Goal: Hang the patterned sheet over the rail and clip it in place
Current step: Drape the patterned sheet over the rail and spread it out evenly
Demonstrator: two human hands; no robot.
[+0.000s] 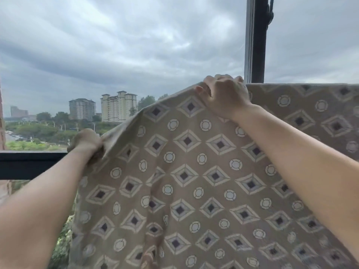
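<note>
Tan patterned sheet (pixel 194 171) gripped: right hand (pixel 225 96) high, left hand (pixel 85 141) lower.

Open window (pixel 255 39) frame, overcast sky (pixel 116 35), distant towers (pixel 118 106), green trees (pixel 38 131).

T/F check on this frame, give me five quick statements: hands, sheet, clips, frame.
1. Both hands grip the patterned sheet. True.
2. The left hand is higher than the right hand. False: the right hand is higher, at the sheet's top edge.
3. A clip is fastened on the sheet. False: no clip is visible.
4. The sheet is plain white. False: tan with diamonds and circles.
5. A dark vertical frame post rises behind the right hand. True.
</note>
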